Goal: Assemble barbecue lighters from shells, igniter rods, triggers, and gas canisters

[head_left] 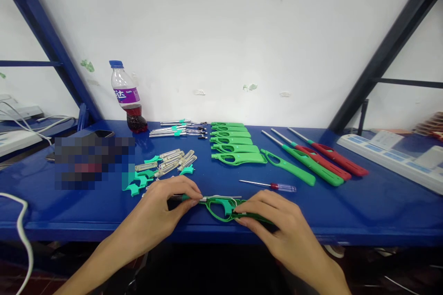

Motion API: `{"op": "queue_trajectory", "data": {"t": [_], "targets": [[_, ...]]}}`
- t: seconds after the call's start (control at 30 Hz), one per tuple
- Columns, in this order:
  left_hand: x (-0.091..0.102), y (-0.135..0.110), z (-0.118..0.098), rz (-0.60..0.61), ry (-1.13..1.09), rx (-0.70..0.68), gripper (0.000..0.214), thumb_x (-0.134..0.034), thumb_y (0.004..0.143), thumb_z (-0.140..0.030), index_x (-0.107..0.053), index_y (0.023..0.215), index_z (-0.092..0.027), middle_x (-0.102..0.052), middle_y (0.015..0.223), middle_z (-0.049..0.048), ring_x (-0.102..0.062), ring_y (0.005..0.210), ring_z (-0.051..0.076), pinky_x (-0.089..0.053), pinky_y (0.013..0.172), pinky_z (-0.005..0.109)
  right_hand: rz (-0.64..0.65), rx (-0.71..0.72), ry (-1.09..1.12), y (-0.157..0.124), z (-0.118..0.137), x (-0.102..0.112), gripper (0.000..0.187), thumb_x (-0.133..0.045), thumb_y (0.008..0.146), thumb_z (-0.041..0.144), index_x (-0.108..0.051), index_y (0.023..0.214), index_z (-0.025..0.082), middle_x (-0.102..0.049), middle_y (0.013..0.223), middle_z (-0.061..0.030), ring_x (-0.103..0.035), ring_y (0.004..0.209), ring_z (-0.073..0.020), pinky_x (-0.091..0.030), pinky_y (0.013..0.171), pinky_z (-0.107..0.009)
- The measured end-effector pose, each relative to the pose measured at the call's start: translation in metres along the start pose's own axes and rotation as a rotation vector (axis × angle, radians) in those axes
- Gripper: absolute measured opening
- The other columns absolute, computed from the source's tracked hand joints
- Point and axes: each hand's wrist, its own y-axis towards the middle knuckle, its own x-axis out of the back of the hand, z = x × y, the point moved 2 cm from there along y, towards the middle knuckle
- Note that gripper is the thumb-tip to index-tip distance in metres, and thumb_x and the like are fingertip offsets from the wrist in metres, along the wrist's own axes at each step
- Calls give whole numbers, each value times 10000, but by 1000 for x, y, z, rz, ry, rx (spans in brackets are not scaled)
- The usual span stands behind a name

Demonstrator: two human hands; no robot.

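At the table's front edge lies an open green lighter handle half (215,215), with a teal trigger (227,208) seated in its finger loop and a thin white wire beside it. My left hand (175,203) pinches the lighter's metal tube where it meets the handle. Over the body, my right hand (273,214) has its fingers closed on the handle by the trigger; small parts under the fingertips are hidden. A screwdriver (282,187) with a clear purple and red grip rests just behind the right hand. Loose teal triggers (140,180) and clear fuel tanks (170,162) lie behind the left hand.
Green handle shells (238,149) form a row at mid-table, beside metal tubes with wires (173,132). Right of them are a loose green shell (292,169) and long lighters (318,163). A drink bottle (126,96), power strip (387,156) and blurred dark item (90,161) flank them.
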Motion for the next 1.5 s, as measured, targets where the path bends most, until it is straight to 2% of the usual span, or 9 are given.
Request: {"op": "queue_trajectory", "data": {"t": [0.2, 0.43, 0.67, 0.83, 1.23, 1.5], "targets": [[-1, -1, 2, -3, 31, -35, 162, -639, 1030, -267, -797, 1000, -292, -767, 1063, -14, -735, 969, 175, -563, 871, 285, -5, 9, -2, 0, 0, 1, 162, -721, 1039, 187, -746, 1133, 316, -784, 1021, 57, -729, 900, -140, -520, 834, -284], [0, 2, 3, -8, 114, -116, 234, -581, 1060, -225, -807, 1042, -282, -786, 1032, -14, -747, 950, 164, -568, 855, 251, 0, 12, -11, 0, -1, 1, 144, -709, 1050, 203, -742, 1135, 313, -783, 1019, 50, -731, 891, -146, -518, 824, -295], [0, -7, 0, -10, 214, -127, 217, -591, 1091, -280, -789, 1167, -326, -757, 1159, -2, -728, 1056, 199, -574, 932, 313, 10, -3, -6, 1, 1, 1, 125, -689, 1059, 212, -761, 1122, 294, -789, 1012, 15, -742, 889, -172, -536, 826, -312], [-1, -5, 3, -16, 216, -181, 248, -565, 1103, -239, -801, 1140, -303, -742, 1128, 7, -727, 990, 181, -567, 872, 289, 9, -2, -10, 1, 1, 1, 134, -695, 1055, 206, -760, 1126, 299, -787, 1016, 22, -740, 889, -165, -533, 822, -309], [-2, -3, 4, 10, 237, -248, 289, -525, 1118, -174, -799, 1174, -249, -736, 1099, 34, -711, 982, 183, -546, 847, 284, 8, 4, -18, 1, 0, 1, 144, -691, 1056, 198, -762, 1123, 304, -786, 1015, 27, -737, 884, -162, -537, 813, -306], [-1, -2, 5, 36, 248, -238, 308, -506, 1110, -156, -794, 1167, -247, -733, 1092, 42, -707, 982, 191, -549, 847, 288, 8, 9, -38, 1, 0, 1, 138, -663, 1074, 226, -776, 1110, 297, -790, 1009, 2, -744, 874, -175, -562, 809, -318]]}}
